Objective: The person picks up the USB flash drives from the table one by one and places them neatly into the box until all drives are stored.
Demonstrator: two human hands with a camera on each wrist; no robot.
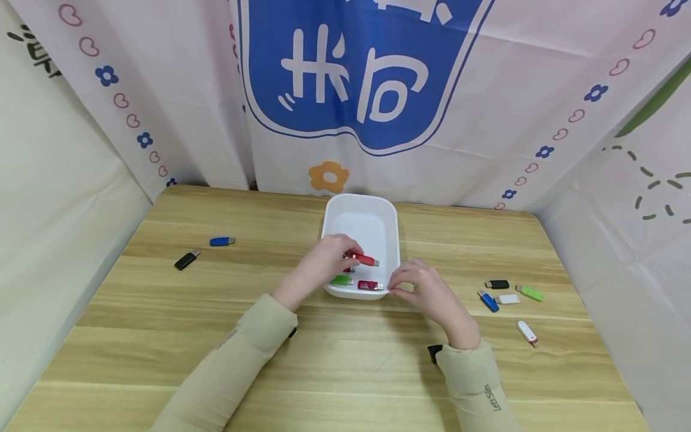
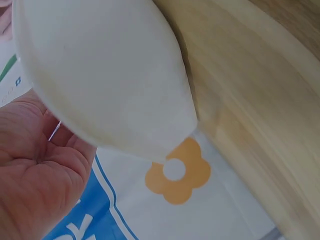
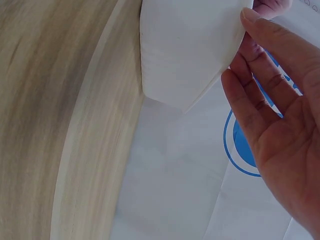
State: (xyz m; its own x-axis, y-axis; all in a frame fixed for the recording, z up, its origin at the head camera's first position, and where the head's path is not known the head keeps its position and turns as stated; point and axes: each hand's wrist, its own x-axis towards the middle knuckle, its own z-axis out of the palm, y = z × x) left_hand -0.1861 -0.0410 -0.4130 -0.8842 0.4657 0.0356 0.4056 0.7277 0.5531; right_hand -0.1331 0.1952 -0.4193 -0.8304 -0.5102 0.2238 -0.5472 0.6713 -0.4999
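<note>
A white plastic tray [image 1: 360, 207] stands near the back of the table. Over its inside, my left hand [image 1: 330, 257] pinches a red USB stick [image 1: 367, 260]. Under that hand another red USB stick [image 1: 348, 269] is partly hidden. A green USB stick [image 1: 341, 280] and a dark red USB stick [image 1: 370, 285] lie at the tray's near end. At the near right corner my right hand [image 1: 422, 283] pinches the rim between thumb and fingers; the right wrist view shows the thumb [image 3: 251, 16] against the tray wall. In the left wrist view the tray wall hides the left fingertips.
On the right lie a black USB stick [image 1: 497, 284], a bright green one [image 1: 530, 293], a blue one [image 1: 488, 301], and white ones [image 1: 507, 299]. To the left are a blue stick [image 1: 220, 241] and a black stick [image 1: 186, 260]. A printed curtain [image 1: 205, 120] hangs behind the table.
</note>
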